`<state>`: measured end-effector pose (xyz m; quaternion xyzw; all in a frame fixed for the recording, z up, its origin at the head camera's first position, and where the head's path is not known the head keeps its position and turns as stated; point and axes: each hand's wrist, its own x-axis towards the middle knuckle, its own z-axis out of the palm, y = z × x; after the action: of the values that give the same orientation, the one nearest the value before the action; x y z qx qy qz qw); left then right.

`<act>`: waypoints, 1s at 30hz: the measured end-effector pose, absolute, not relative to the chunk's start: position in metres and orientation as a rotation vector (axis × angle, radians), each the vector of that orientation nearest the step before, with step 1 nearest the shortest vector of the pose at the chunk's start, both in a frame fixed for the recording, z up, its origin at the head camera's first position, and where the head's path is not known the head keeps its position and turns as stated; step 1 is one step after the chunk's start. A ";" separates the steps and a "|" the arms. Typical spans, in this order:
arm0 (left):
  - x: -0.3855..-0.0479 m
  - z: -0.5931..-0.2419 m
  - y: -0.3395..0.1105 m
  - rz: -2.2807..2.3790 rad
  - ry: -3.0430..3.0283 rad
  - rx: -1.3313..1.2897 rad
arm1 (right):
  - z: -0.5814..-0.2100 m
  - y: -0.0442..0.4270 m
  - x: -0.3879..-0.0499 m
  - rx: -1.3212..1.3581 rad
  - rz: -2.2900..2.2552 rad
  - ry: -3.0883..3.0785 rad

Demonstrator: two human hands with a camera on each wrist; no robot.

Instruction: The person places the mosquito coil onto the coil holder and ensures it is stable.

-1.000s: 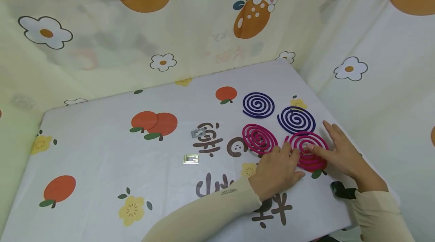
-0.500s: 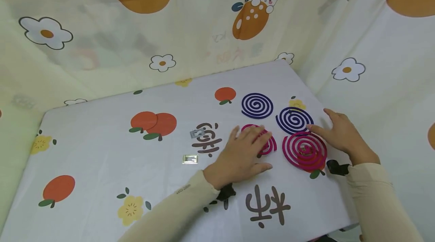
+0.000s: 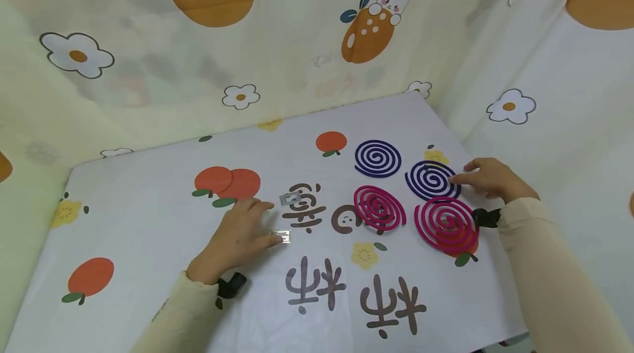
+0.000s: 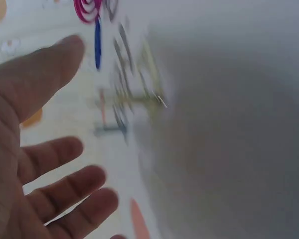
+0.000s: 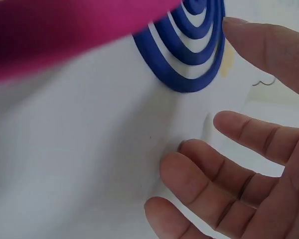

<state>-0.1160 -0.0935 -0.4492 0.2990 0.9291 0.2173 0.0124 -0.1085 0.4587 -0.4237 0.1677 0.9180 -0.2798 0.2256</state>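
My left hand (image 3: 235, 243) hovers with fingers spread around two small stamped metal plates. Its thumb tip overlaps the gold-toned plate (image 3: 284, 235) in the head view; whether they touch I cannot tell. The silver plate (image 3: 290, 199) lies beyond the fingertips. In the left wrist view this hand (image 4: 35, 159) holds nothing. At the table's right side, my right hand (image 3: 495, 179) has relaxed fingers, its thumb by the edge of a dark blue mosquito coil (image 3: 433, 179). A pink mosquito coil (image 3: 448, 223) lies just in front, slightly overlapping it. Nothing is between the right fingers (image 5: 187, 181).
Another blue mosquito coil (image 3: 378, 158) lies farther back, and a second pink one (image 3: 379, 208) lies in front of it. All rest on a white printed tablecloth (image 3: 148, 221). Patterned curtains (image 3: 297, 39) hang along the back and right edges.
My left hand has left the pink coils and moved left across the table to the metal plates. My right hand has drawn back from the right pink coil to the blue one's edge.
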 end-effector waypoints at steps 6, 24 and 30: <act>-0.120 -0.459 -0.106 0.659 2.818 0.935 | -0.426 0.458 -0.115 0.460 -0.783 2.513; -0.121 -0.470 -0.094 0.715 2.810 0.992 | -0.433 0.445 -0.125 0.588 -0.831 2.567; -0.120 -0.471 -0.095 0.775 2.803 0.971 | -0.441 0.453 -0.124 0.575 -1.102 2.567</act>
<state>-0.1198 -0.0955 -0.4712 0.3165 0.9136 0.2526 0.0379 -0.1241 0.4528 -0.4414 0.1996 0.8906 -0.3824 0.1442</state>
